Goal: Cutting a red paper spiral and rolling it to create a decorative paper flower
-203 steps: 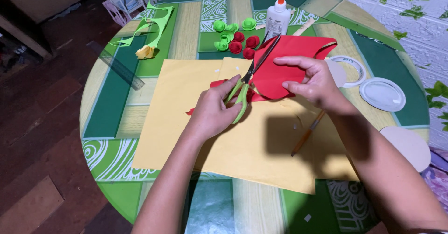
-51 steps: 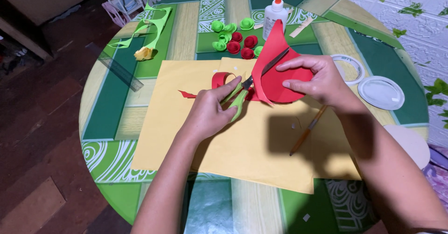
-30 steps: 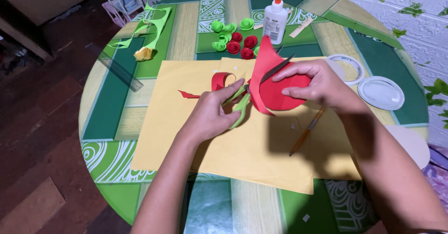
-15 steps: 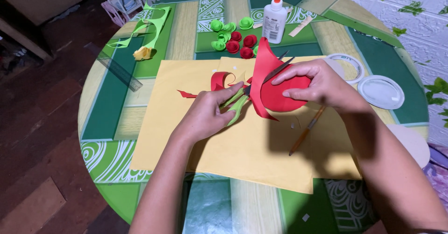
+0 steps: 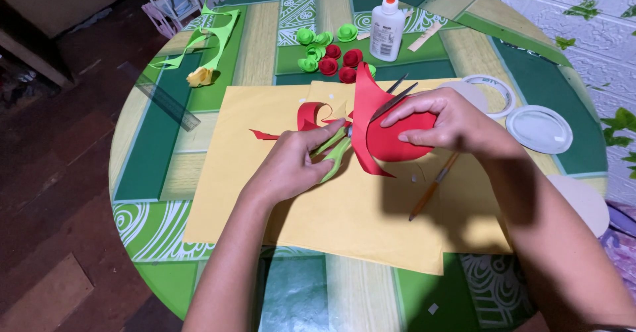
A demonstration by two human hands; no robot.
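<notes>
Scissors with green handles [image 5: 344, 148] sit much as they did half a second ago, blades still in the red paper sheet [image 5: 384, 130] at frame centre. The left hand [image 5: 295, 166] is closed on the handles; the right hand [image 5: 440, 117] pinches the sheet over the yellow paper sheet [image 5: 344, 219]. A white glue bottle [image 5: 386, 24] and rolled paper roses [image 5: 328, 50] lie at the upper centre of the surface [image 5: 172, 160], and a brush [image 5: 434, 186] lies lower right.

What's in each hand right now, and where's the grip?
Left hand holds green-handled scissors by the handles. Right hand holds the red paper by its right edge, fingers on top.
</notes>
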